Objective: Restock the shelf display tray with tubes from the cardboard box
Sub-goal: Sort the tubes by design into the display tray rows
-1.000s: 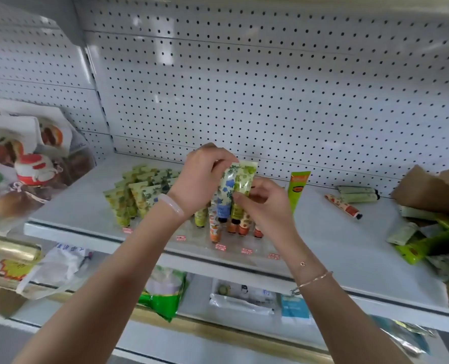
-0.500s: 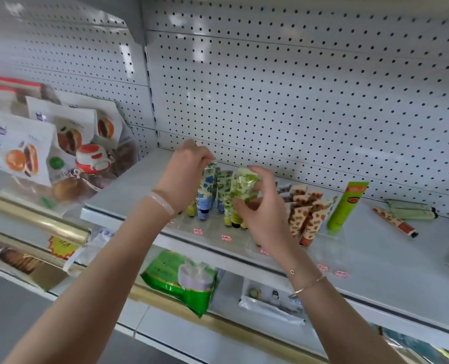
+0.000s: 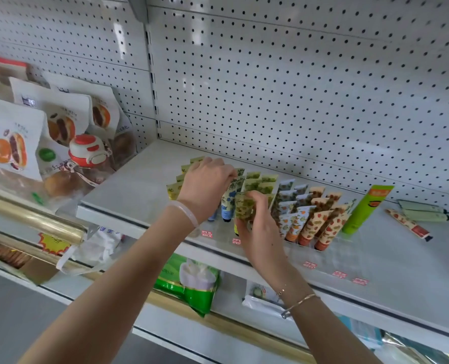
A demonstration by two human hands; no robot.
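A clear display tray (image 3: 331, 248) stands on the white shelf (image 3: 401, 261) with rows of patterned tubes standing cap down. My right hand (image 3: 260, 232) pinches a green-patterned tube (image 3: 244, 208) at the front of a middle row. My left hand (image 3: 207, 185) reaches over the rows further left and grips the top of a blue-flowered tube (image 3: 230, 198). Orange and strawberry tubes (image 3: 317, 219) fill the rows on the right. The cardboard box is out of view.
A tall green tube (image 3: 366, 208) stands right of the tray. Loose tubes (image 3: 412, 224) lie on the shelf further right. Snack bags (image 3: 58, 137) lean on the neighbouring shelf at left. A pegboard wall backs the shelf. Packets lie on the lower shelf.
The view has swung left, so the cardboard box has left the frame. Both hands have lowered with the tubes into the tray's rows.
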